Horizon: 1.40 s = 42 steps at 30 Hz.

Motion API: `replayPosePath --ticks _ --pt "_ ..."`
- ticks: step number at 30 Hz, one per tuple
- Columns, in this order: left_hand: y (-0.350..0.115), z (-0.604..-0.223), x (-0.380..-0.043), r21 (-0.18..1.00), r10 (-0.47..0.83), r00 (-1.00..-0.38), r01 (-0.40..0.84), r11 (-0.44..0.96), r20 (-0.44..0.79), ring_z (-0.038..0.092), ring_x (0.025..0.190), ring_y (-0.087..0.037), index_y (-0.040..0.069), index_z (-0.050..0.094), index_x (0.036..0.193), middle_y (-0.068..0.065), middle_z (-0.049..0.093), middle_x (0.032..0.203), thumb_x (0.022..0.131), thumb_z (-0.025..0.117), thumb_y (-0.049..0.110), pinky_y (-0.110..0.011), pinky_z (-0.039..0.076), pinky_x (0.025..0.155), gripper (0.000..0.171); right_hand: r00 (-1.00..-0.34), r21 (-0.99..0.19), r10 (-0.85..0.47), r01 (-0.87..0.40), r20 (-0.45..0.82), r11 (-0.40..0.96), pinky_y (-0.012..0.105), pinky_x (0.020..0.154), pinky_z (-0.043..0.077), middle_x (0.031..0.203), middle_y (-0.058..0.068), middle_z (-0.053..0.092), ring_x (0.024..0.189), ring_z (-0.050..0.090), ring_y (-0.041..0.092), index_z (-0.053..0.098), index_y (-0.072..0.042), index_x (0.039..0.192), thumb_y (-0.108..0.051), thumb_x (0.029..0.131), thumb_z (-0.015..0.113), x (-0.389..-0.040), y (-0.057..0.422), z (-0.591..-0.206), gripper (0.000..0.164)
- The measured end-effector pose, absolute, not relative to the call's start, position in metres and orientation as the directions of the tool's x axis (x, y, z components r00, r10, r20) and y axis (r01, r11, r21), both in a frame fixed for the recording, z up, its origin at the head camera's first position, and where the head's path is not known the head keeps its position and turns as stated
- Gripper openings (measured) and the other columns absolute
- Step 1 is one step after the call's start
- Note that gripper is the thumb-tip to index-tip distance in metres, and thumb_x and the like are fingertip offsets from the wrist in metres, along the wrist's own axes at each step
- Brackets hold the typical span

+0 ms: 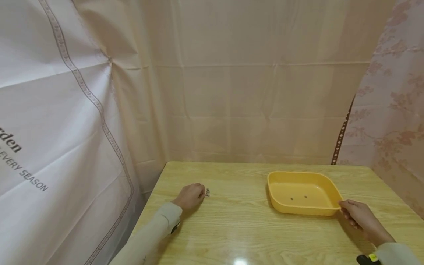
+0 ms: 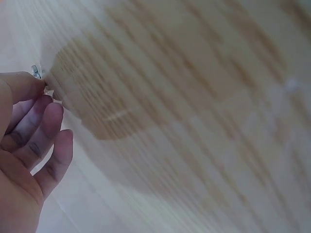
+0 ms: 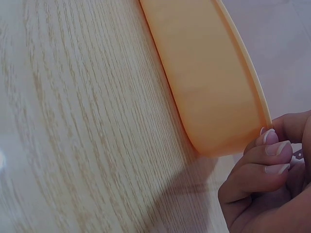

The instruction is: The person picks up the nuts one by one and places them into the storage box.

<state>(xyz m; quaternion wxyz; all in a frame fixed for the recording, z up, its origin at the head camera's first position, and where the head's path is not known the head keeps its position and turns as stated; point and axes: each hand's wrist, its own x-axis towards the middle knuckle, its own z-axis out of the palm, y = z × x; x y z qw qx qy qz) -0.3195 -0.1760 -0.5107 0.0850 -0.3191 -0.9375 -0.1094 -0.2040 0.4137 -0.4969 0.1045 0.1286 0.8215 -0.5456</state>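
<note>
On the left of the table, my left hand (image 1: 190, 197) reaches to a small cluster of shiny metal pieces (image 1: 207, 192). Up close in the left wrist view, its thumb and index fingertip pinch at a tiny silvery piece (image 2: 48, 91), mostly covered by the fingers; another metal piece (image 2: 35, 71) shows just beyond. A yellow plastic tray (image 1: 306, 211) stands at the right, with two small round nut-like pieces (image 1: 306, 197) on its floor. My right hand (image 1: 361, 217) grips the tray's near right corner, thumb and fingers at the rim (image 3: 260, 90).
The wood-grain table (image 1: 232, 224) spreads between the hands and in front of the tray. Beige cloth (image 1: 248, 92) hangs behind the table, printed white cloth (image 1: 59, 147) on the left and floral cloth (image 1: 394, 121) on the right.
</note>
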Motion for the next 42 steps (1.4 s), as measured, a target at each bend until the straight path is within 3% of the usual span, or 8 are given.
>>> replayPosePath --ticks 13,42 --pt "-0.1789 -0.5172 -0.3226 0.131 0.596 -0.770 0.631 0.765 0.228 0.049 0.066 -0.004 0.016 0.066 0.087 0.007 0.058 0.079 0.099 0.067 0.013 -0.023 0.045 0.059 0.012 -0.946 -0.871 0.099 0.323 -0.309 0.369 0.024 0.052 0.043 0.071 -0.006 0.050 0.056 0.044 0.007 0.058 -0.014 0.085 -0.036 0.112 0.039 -0.2042 0.4127 -0.4955 0.039" --pt "-0.1759 -0.5118 -0.3206 0.160 0.587 -0.768 0.632 0.758 0.256 0.048 0.066 -0.004 0.017 0.063 0.087 0.009 0.055 0.079 0.098 0.065 0.011 -0.022 0.044 0.058 0.013 -0.942 -0.863 0.103 0.333 -0.318 0.380 0.024 0.053 0.042 0.070 -0.006 0.049 0.056 0.044 0.007 0.057 -0.015 0.082 -0.035 0.112 0.038 -0.2053 0.4127 -0.4959 0.041"
